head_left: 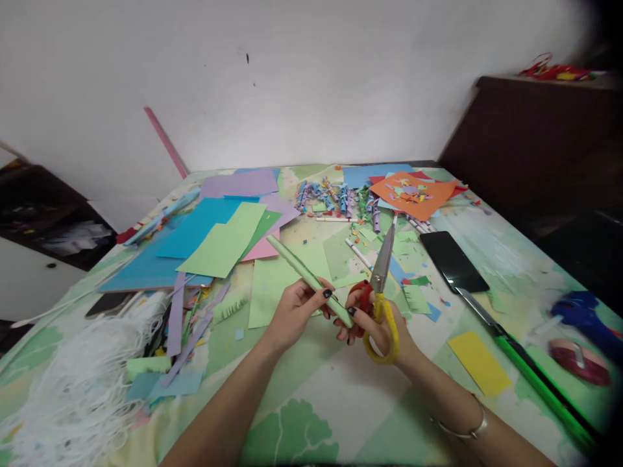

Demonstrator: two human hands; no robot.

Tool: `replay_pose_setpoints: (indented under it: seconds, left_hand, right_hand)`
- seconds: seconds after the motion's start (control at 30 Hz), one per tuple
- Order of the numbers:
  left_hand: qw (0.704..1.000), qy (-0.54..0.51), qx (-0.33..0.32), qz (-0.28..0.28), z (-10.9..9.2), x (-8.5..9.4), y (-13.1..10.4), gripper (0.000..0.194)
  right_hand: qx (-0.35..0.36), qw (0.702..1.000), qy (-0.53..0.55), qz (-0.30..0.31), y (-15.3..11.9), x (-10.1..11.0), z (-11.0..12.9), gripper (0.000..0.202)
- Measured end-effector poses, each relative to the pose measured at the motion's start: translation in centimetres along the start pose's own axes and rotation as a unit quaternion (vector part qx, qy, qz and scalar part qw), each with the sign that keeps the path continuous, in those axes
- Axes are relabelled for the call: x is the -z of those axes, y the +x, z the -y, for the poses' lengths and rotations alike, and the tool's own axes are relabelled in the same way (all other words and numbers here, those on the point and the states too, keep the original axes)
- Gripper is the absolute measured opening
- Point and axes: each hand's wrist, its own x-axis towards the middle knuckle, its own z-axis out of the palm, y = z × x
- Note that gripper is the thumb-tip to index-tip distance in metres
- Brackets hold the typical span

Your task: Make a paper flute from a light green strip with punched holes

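Note:
A long, narrow roll of light green paper (296,264) slants across the middle of the view. My left hand (302,308) is closed on it around the middle, thumb on top. At its lower right end, the fingers of my right hand (372,324) pinch the same roll. Scissors (382,266) with one red and one yellow handle also hang in my right hand, blades pointing up and away from the paper. Beneath the roll lies a flat light green sheet (265,292) on the table.
Coloured sheets (224,243) and white string (82,383) lie left. Curled paper pieces (343,198) and an orange sheet (407,194) are at the back. A phone (452,259), a green cutter (535,383), a yellow card (479,363) and a blue tape dispenser (581,318) lie right.

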Motion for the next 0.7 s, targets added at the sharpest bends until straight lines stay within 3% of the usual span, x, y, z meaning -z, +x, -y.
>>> replay_pose_setpoints:
  seconds: [0.13, 0.3, 0.5, 0.7]
  left_hand:
    - [0.994, -0.057, -0.061, -0.070, 0.1, 0.9, 0.4, 0.027]
    - [0.977, -0.080, -0.141, -0.140, -0.8, 2.0, 0.8, 0.029]
    - [0.968, -0.063, -0.182, -0.159, -1.6, 2.9, 0.8, 0.024]
    - [0.971, -0.029, -0.183, -0.154, -1.6, 3.3, 0.7, 0.025]
  right_hand:
    - [0.028, 0.989, -0.141, -0.045, 0.2, 0.9, -0.1, 0.021]
    - [0.138, 0.903, -0.403, -0.058, 0.2, 1.5, 0.4, 0.034]
    - [0.158, 0.850, -0.500, -0.061, -0.2, 1.6, 0.2, 0.040]
    - [0.173, 0.819, -0.541, -0.087, -0.2, 1.7, -0.1, 0.041]
